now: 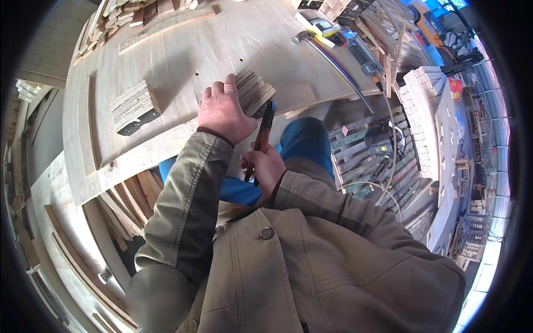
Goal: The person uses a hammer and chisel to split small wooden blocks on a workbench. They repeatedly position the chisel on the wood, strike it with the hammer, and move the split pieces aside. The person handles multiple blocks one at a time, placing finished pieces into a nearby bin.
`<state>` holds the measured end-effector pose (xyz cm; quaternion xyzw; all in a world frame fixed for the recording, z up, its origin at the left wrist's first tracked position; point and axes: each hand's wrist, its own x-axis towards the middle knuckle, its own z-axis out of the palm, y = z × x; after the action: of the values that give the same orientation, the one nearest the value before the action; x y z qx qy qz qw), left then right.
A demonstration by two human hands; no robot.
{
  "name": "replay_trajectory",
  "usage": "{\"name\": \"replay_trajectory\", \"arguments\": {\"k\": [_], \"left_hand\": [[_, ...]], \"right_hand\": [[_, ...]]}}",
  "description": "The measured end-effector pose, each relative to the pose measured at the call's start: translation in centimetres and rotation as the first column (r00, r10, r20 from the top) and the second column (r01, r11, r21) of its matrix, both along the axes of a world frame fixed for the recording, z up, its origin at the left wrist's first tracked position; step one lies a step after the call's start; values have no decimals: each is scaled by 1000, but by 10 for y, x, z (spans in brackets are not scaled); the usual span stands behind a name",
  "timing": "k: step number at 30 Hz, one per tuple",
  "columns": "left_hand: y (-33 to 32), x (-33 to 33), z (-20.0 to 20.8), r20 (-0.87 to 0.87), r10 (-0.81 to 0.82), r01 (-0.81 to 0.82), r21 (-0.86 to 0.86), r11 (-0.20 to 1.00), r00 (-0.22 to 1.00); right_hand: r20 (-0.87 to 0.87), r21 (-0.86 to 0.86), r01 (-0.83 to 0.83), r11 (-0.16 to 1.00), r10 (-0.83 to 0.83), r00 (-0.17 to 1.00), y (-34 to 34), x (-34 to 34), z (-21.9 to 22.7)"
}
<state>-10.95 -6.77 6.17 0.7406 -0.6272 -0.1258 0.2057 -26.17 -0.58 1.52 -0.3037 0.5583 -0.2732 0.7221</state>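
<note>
A block of layered wood [252, 91] sits at the near edge of the wooden table. My left hand [225, 111] grips its left side, fingers over the far end and thumb along the near side. Low in front of the table edge, my right hand [266, 169] is closed round the handles of dark pliers with orange-brown grips [264, 136]. The plier head points up and touches or nearly touches the block's near right corner. I cannot tell whether the jaws are clamped on anything. A similar wooden block [135, 107] lies left of my left hand.
Several wood strips [114, 25] are piled at the far left of the table [183, 72]. A hammer [333, 61] and a power tool [363, 58] lie to the right. Below them, slats [361, 158] stand beside a stack of pale wood [425, 116].
</note>
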Motion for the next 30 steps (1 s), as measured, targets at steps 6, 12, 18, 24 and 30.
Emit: {"name": "replay_trajectory", "arguments": {"k": [6, 12, 18, 24, 30], "left_hand": [[0, 1, 0, 18, -9, 9, 18, 1000, 1000], [-1, 0, -2, 18, -6, 6, -14, 1000, 1000], [-3, -2, -3, 29, 15, -14, -21, 1000, 999], [-3, 3, -4, 30, -33, 34, -54, 998, 999], [-3, 1, -3, 21, -9, 9, -34, 999, 1000]], "right_hand": [[31, 22, 67, 997, -68, 997, -3, 12, 6], [4, 64, 39, 997, -39, 999, -6, 8, 10], [69, 71, 44, 997, -49, 996, -12, -5, 9], [-147, 4, -121, 993, 121, 982, -14, -41, -11], [-30, -6, -212, 977, 212, 977, -16, -69, -19]]}}
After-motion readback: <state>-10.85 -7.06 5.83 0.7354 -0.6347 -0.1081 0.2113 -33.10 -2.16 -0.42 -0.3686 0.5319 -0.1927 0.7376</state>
